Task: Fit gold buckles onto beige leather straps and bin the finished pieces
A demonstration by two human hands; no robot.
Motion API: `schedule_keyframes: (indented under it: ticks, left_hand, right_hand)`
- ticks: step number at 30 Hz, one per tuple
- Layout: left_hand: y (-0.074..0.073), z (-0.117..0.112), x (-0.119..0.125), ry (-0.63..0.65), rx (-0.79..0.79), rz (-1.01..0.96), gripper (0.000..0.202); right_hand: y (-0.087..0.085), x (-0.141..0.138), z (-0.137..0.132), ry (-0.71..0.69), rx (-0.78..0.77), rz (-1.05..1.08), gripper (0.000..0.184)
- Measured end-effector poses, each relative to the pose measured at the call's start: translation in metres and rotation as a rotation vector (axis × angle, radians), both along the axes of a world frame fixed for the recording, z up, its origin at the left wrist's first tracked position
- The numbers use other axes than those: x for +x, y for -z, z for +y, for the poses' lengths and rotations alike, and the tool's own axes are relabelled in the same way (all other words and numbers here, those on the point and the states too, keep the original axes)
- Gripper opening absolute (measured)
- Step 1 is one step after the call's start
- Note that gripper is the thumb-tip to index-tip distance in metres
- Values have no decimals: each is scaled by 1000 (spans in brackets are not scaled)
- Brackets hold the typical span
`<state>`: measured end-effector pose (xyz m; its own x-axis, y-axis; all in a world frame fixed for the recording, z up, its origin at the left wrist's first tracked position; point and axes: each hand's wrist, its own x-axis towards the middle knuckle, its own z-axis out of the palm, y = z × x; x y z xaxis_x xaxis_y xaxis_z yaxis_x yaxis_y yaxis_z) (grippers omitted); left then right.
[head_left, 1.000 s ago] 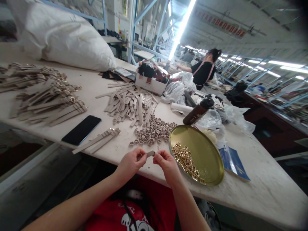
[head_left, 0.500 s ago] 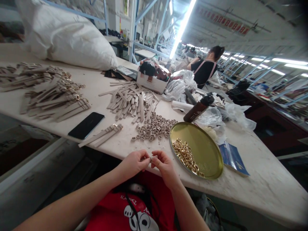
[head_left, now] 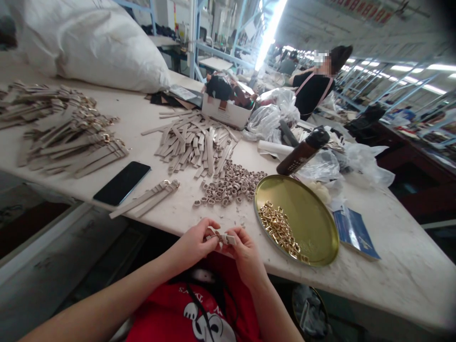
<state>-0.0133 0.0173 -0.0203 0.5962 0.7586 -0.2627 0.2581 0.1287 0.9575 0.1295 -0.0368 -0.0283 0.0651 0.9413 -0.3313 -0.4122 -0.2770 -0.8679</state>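
My left hand [head_left: 197, 240] and my right hand [head_left: 245, 254] meet at the table's front edge, fingers closed on one small beige strap [head_left: 231, 240]. My right thumb and fingers pinch its pale end. At the left fingertips a thin metal buckle [head_left: 215, 235] shows, partly covered by the fingers. Just beyond the hands lies a heap of small beige loops [head_left: 231, 187]. To the right, a round gold tray [head_left: 313, 228] holds a pile of gold buckles [head_left: 278, 228]. Two finished-looking buckled straps [head_left: 155, 197] lie to the left.
A phone [head_left: 123, 183] lies near the front edge. Loose strips [head_left: 199, 145] and buckled straps [head_left: 74, 137] are piled behind. Farther back stand a white sack [head_left: 103, 52], a box [head_left: 226, 111] and a brown bottle [head_left: 302, 152]. A blue booklet [head_left: 356, 232] lies right. Another person [head_left: 313, 90] stands beyond.
The view has shifted slightly. Between my hands, more of the strap's pale end and the metal buckle now show; the hands have turned a little but stay in the same place.
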Motion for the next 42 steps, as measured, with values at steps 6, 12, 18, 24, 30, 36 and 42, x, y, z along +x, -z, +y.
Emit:
schedule_keyframes:
  ticks: [6,12,18,24,30,36,42]
  left_hand:
    - [5,4,1,-13,55,148,35]
    - [9,8,2,14,30,193,33]
    - [5,3,-2,31,-225,-26,30]
    - [0,-8,1,43,-199,-17,26]
    - [-4,-14,-2,86,-175,-46,20]
    - [-5,-19,-10,86,-195,-24,27]
    - [-4,-23,-18,122,-123,-16,28]
  right_hand:
    - [11,3,2,-159,-149,181,30]
    - [13,7,3,-131,-159,263,28]
    - [15,2,2,105,-35,-65,33]
    - [12,1,-3,108,69,-300,31]
    - [3,5,-8,-55,-7,-156,44]
    - [5,0,-16,-87,-19,-239,21]
    - [5,-2,-30,-123,149,-666,9]
